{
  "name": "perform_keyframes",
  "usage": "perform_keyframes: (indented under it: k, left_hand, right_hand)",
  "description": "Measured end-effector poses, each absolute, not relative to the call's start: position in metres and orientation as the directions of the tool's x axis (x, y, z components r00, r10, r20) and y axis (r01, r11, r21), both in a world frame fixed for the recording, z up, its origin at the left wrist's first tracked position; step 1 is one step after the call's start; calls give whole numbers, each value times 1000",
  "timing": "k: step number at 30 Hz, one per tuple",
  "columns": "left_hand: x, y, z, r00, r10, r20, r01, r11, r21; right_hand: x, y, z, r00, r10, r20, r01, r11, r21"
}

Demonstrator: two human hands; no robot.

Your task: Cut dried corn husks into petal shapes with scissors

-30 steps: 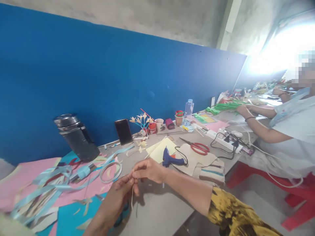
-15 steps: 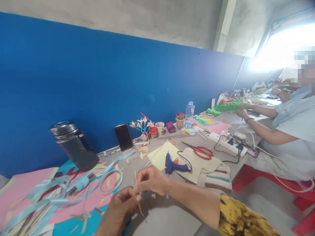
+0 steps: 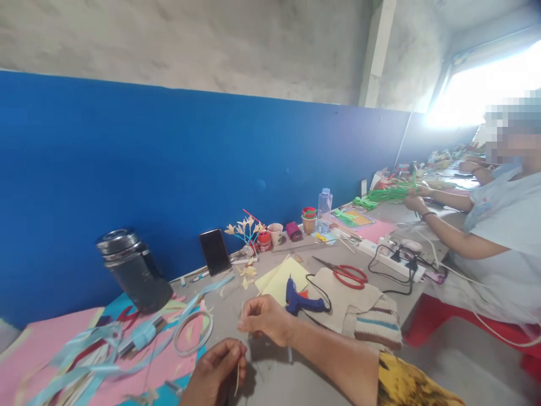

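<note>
My right hand (image 3: 270,320), below a yellow patterned sleeve, pinches a short thin pale strip (image 3: 242,307) between thumb and fingers. Lower and to the left, my left hand (image 3: 220,366) is closed on another thin pale strip (image 3: 237,380), which hangs down from the fingertips. The two hands are a little apart above the grey table (image 3: 296,380). Just beyond my right wrist lies a blue glue gun (image 3: 302,299), with yellow paper (image 3: 281,279) behind it. Red-handled scissors (image 3: 349,275) rest on a beige cloth (image 3: 333,285).
A dark flask (image 3: 135,273), pink paper (image 3: 169,361), blue ribbon and a tape ring (image 3: 193,334) are at left. A phone (image 3: 214,251), cups and a bottle (image 3: 324,211) line the blue wall. At right are a power strip (image 3: 391,259) and a person holding green strips (image 3: 389,194).
My hands have moved apart, my left hand down from my right. The strip they both touched before now shows as separate pieces. The view has tilted up slightly.
</note>
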State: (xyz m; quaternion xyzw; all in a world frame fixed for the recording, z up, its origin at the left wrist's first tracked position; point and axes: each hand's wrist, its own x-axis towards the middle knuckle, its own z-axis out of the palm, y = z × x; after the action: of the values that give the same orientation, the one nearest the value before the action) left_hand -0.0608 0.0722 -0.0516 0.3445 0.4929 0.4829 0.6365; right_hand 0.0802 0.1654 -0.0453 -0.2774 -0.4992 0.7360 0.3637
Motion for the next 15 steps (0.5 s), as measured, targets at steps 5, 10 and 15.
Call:
perform_keyframes:
  k: [5,10,15]
  left_hand:
    - [-60,72,-51,68,950,-305,-278,312,909]
    - [-58,70,-46,97,944,-314,-265,329,906]
    - [-57,70,-45,32,958,-285,-285,282,916]
  right_hand:
    - [79,167,-45,-568,823,4,-324,-219,-921]
    - [80,165,-39,-527,849,29,-380,-205,-902]
    - [85,159,-36,-661,749,36,-282,-204,-937]
